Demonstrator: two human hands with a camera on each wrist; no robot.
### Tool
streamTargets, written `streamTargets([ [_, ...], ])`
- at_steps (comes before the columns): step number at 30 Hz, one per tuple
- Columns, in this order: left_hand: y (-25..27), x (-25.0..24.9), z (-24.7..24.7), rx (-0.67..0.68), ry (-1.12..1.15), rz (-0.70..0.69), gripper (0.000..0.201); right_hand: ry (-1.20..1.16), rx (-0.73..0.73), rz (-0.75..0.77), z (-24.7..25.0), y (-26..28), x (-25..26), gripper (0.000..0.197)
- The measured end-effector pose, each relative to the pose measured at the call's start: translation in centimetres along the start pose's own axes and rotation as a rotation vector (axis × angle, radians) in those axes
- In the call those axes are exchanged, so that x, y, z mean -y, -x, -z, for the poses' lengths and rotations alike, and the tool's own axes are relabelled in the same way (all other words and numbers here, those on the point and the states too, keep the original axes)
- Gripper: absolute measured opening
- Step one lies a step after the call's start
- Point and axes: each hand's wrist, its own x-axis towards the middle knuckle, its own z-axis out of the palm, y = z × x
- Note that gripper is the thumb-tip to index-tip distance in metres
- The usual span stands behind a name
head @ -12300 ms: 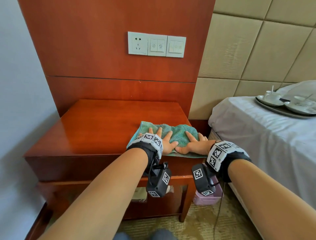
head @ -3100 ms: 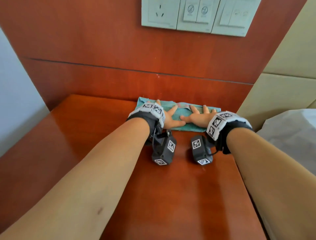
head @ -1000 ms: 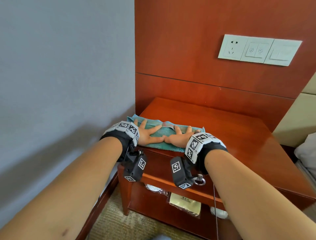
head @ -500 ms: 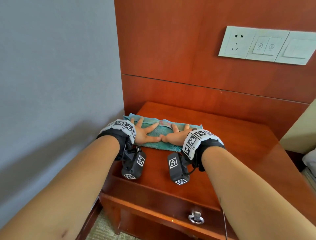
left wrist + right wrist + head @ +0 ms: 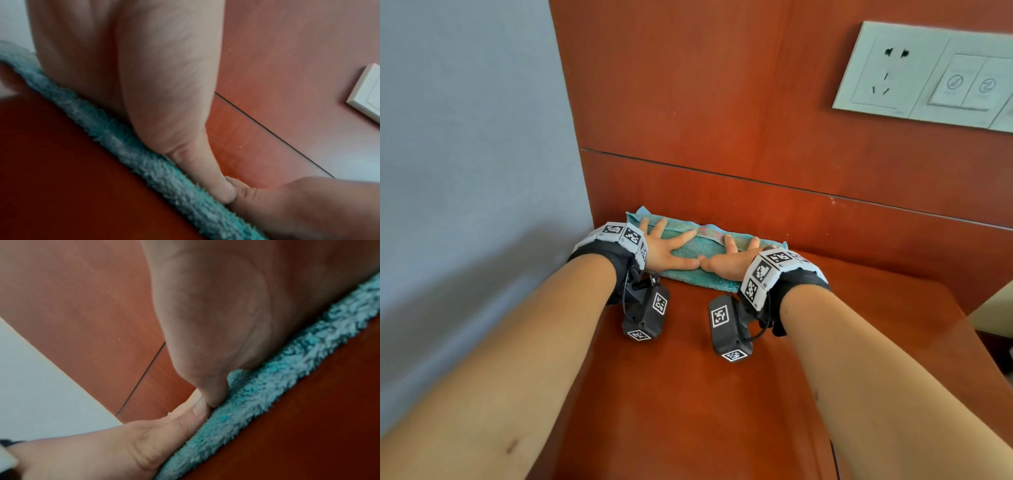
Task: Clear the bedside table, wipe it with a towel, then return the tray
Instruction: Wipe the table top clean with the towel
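Note:
A folded teal towel (image 5: 698, 245) lies at the back left corner of the red-brown bedside table (image 5: 688, 394), against the wooden wall panel. My left hand (image 5: 666, 245) presses flat on its left half with fingers spread. My right hand (image 5: 732, 255) presses flat on its right half, thumb tip touching the left thumb. The left wrist view shows the left palm (image 5: 133, 81) on the towel's (image 5: 144, 162) edge. In the right wrist view the right palm (image 5: 226, 313) lies on the towel (image 5: 267, 394). No tray is in view.
The grey wall (image 5: 465, 171) runs close along the table's left side. A wooden panel (image 5: 722, 102) rises behind the table, with a white socket and switch plate (image 5: 928, 75) at upper right. The table's right edge (image 5: 962, 315) drops off towards the bed side.
Both hands have pushed the towel away from me, from near the table's front left to the back left corner against the panel. The camera has moved in closer over the tabletop.

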Motion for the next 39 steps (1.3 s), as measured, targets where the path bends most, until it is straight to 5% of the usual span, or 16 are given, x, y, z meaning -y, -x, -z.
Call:
streamTargets([
  [5, -2.1, -0.3, 0.7, -0.014, -0.027, 0.000, 0.078, -0.145, 0.078, -0.008, 0.9, -2.5, 0.2, 0.087],
  [11, -1.5, -0.8, -0.1, -0.064, 0.024, 0.017, 0.078, 0.027, -0.052, 0.041, 0.3, -2.0, -0.8, 0.084],
  [19, -0.9, -4.4, -0.6, -0.076, 0.002, 0.065, 0.080, 0.129, -0.042, 0.098, 1.5, -1.7, -4.4, 0.083],
  [39, 0.2, -25.2, -2.4, -0.075, -0.037, -0.103, 0.084, 0.052, -0.055, -0.060, 5.2, 0.7, -25.7, 0.079],
])
